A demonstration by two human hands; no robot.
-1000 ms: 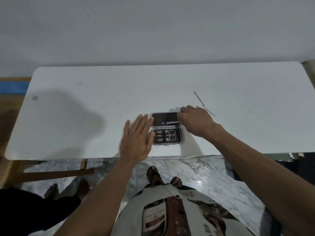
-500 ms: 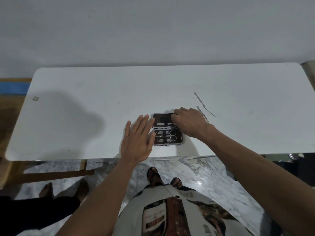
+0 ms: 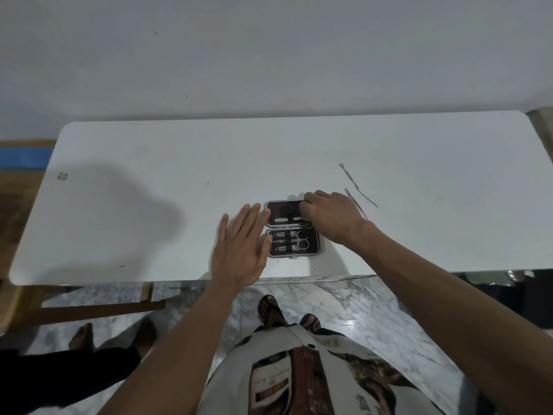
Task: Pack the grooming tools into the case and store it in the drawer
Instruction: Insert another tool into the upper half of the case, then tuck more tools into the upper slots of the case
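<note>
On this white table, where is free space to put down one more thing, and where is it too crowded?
The left half of the table, from its left edge to the left hand, is bare, as is the far strip along the wall. The right end beyond the two loose tools is also free. It is crowded in the middle near the front edge: the open case, both hands, right hand.
</note>
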